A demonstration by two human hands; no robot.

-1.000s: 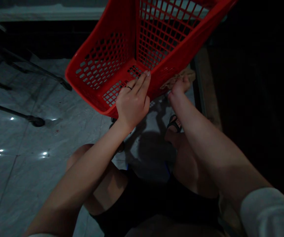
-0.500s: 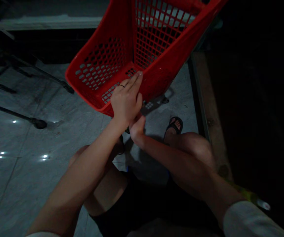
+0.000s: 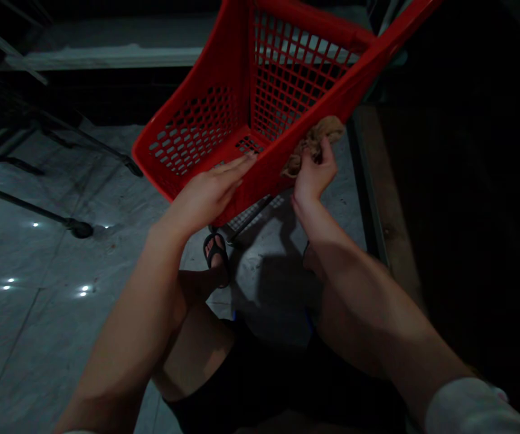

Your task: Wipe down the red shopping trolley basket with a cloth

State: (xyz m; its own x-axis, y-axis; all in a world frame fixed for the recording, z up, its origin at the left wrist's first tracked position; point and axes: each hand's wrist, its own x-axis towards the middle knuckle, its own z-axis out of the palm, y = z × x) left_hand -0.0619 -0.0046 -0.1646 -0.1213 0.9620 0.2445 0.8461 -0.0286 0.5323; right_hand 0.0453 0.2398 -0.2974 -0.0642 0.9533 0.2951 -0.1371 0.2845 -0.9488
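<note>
A red plastic shopping basket (image 3: 205, 120) with a lattice of holes is tipped toward me above the floor. My left hand (image 3: 208, 193) lies across its near corner rim, fingers stretched flat and together, steadying it. My right hand (image 3: 314, 172) is closed on a crumpled brown cloth (image 3: 316, 138) and presses it against the basket's outer right wall. I am seated; my bare knees and black shorts fill the lower view, and my sandalled foot (image 3: 216, 253) shows under the basket.
Pale marble floor (image 3: 61, 271) spreads to the left, with dark metal stand legs (image 3: 74, 226) resting on it. A wooden edge (image 3: 377, 199) runs along the right, beside deep shadow. A light ledge (image 3: 106, 57) crosses the back.
My right hand has come up from under the basket near my left wrist to its right wall, now with the cloth. The basket has tilted and shifted slightly right.
</note>
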